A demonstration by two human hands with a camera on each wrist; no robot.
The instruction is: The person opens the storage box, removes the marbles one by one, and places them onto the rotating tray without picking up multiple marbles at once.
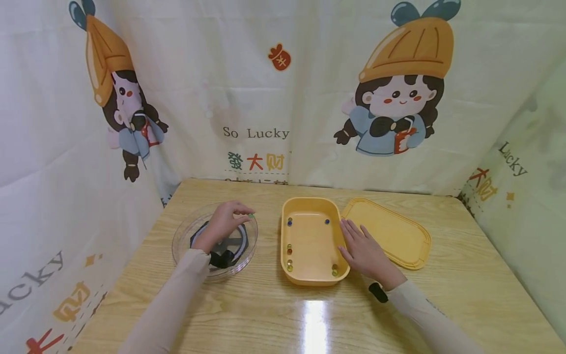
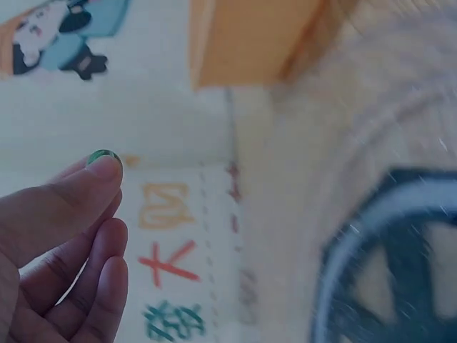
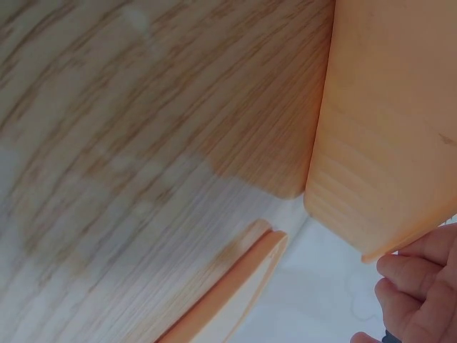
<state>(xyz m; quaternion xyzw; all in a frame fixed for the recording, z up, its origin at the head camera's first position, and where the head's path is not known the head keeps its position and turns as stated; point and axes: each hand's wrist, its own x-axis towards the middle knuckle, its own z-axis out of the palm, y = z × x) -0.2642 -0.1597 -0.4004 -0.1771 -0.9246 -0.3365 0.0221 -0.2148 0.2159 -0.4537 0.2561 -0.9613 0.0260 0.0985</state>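
Note:
My left hand (image 1: 224, 223) pinches a green marble (image 1: 251, 215) between thumb and fingertips, above the right side of a round clear dish (image 1: 178, 243). In the left wrist view only a sliver of that marble (image 2: 104, 154) shows past the thumb. A yellow box (image 1: 315, 283) stands to the right of the dish. Inside it lie several glass marbles: a blue one (image 1: 327, 221) at the far right, a red one (image 1: 289, 251) at the left, a yellow one (image 1: 334, 272) near the front right corner, and others. My right hand (image 1: 364, 250) rests on the box's right rim, fingers extended.
A yellow lid (image 1: 398, 236) lies on the wooden table (image 1: 265, 314) right of the box, partly behind my right hand. A dark, wheel-like shape (image 2: 400, 236) shows in the dish. Printed cloth (image 1: 309, 88) hangs around the table's back and sides.

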